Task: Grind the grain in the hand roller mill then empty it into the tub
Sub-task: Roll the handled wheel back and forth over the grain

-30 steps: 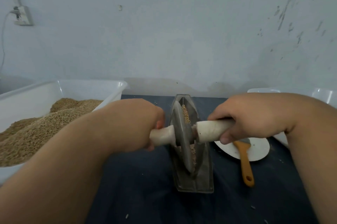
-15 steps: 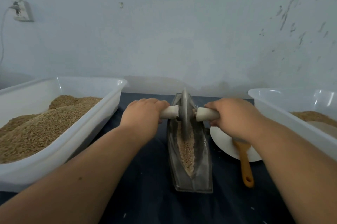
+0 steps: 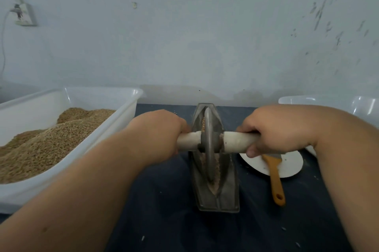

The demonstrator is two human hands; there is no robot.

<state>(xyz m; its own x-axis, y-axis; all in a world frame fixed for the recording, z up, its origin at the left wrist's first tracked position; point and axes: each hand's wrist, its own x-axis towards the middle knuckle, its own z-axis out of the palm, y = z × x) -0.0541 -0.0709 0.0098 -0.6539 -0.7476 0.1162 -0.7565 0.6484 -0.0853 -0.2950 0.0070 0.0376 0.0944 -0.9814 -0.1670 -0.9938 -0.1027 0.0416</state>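
Note:
A boat-shaped metal trough [image 3: 227, 196] stands lengthwise on the dark table, with crushed grain [image 3: 213, 185] in its groove. A metal grinding wheel [image 3: 209, 149] sits in the groove near the trough's middle, on a pale wooden axle [image 3: 235, 142]. My left hand [image 3: 158, 130] grips the left end of the axle. My right hand [image 3: 272, 130] grips the right end. A white tub [image 3: 98, 128] heaped with brown grain [image 3: 47, 140] is at the left. A second white tub [image 3: 303, 100] shows behind my right arm.
A white plate [image 3: 289, 166] lies right of the trough, with an orange-handled brush [image 3: 275, 180] across it. A grey wall rises just behind the table. A wall socket [image 3: 23, 14] with a cable is at the upper left. Loose grains dot the dark tabletop [image 3: 164, 210].
The wheel rolled from the trough's middle to its far end, then came back toward me to the middle. Both hands stayed on the axle throughout.

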